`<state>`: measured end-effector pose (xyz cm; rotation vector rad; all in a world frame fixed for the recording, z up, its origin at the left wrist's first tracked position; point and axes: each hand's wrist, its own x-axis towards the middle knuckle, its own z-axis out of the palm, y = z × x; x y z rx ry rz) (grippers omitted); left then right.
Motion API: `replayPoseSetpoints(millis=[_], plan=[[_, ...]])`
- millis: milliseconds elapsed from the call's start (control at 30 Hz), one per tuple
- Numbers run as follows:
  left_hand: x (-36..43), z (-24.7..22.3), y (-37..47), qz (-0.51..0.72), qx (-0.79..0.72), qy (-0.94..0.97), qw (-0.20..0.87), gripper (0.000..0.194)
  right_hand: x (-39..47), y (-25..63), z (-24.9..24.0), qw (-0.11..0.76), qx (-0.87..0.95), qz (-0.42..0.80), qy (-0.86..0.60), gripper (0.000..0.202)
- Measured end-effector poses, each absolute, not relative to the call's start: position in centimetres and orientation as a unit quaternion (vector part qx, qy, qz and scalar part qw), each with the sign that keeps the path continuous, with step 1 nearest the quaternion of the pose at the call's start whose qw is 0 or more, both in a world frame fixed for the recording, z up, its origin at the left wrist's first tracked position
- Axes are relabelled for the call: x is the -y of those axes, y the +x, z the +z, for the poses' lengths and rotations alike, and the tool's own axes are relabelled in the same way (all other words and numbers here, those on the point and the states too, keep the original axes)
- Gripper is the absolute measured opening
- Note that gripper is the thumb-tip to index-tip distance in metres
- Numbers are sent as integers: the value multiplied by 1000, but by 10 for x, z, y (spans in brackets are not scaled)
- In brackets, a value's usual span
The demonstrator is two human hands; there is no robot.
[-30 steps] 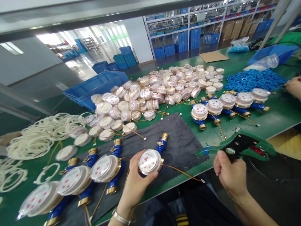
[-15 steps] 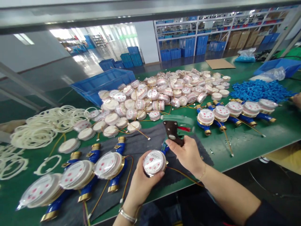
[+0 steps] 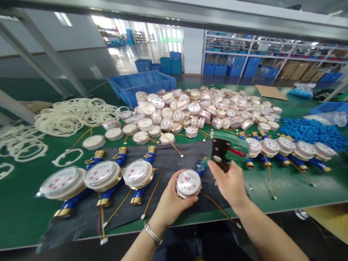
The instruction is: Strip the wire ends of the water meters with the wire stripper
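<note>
My left hand (image 3: 174, 201) is closed around a water meter (image 3: 188, 182), whose round white face with red marks points up. A yellow-brown cable (image 3: 219, 206) trails from this meter to the right. My right hand (image 3: 231, 185) grips a green and black hand tool (image 3: 227, 149) with a red part, held above the mat just beyond the meter. The tool's teal tip (image 3: 202, 165) is close to the meter's blue pipe end; I cannot tell whether they touch. To the left, water meters (image 3: 138, 174) with blue bodies and brass ends stand in a row on the dark mat (image 3: 114, 214).
Behind lies a large heap of round white meter heads (image 3: 195, 108), with a blue crate (image 3: 144, 85) at its left. White plastic rings (image 3: 59, 117) are piled at the left. More water meters (image 3: 285, 145) line the right, near a heap of blue plastic parts (image 3: 312, 132).
The camera view has swung left, so everything sits further right in the picture. The hand tool has moved slightly right of the meter face. Both hands keep their hold.
</note>
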<state>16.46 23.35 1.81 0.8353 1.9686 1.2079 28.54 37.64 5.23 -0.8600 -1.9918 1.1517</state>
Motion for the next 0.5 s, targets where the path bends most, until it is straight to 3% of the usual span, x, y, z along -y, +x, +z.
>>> replayPoseSetpoints(millis=[100, 200, 400, 500], plan=[[-231, 12, 165, 465, -756, 337, 313, 76, -351, 308, 65, 366, 809, 384, -253, 29], [-230, 4, 166, 478, -761, 334, 285, 74, -326, 316, 70, 344, 848, 370, -157, 19], [-224, 2, 169, 509, -736, 342, 285, 65, -310, 296, 54, 256, 861, 420, -126, 21], [-222, 3, 170, 518, -729, 347, 284, 65, -309, 292, 52, 257, 869, 403, -129, 22]])
